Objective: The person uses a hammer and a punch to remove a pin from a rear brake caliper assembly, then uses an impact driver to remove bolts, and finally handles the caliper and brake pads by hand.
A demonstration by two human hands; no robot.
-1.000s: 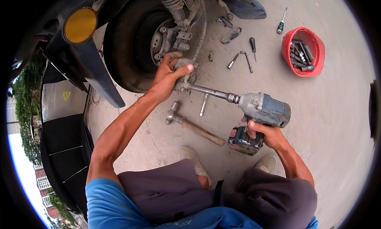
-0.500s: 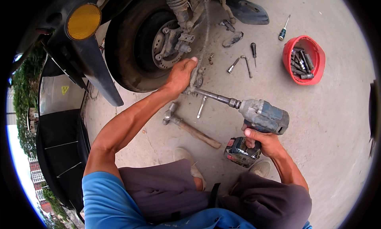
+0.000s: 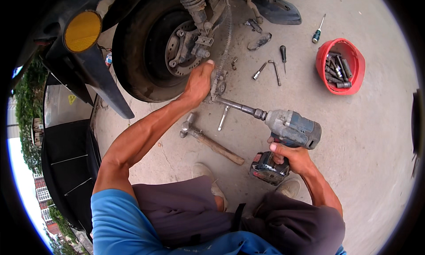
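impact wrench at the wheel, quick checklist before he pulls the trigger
1. Right hand grips the impact wrench handle: ok.
2. Extension bar reaches the metal part beside the wheel: ok.
3. Socket seated squarely on the fastener: cannot tell, the left hand hides it.
4. Left hand clear of the spinning end: not ok, it is right at the tip.
5. Hammer on the ground clear of the bar: ok.
6. Battery fitted at the handle base: ok.

Outdoor roadside repair spot, bare concrete ground [image 3: 367,135], scooter wheel [image 3: 150,47], scattered hand tools, red bowl [image 3: 354,65] of sockets
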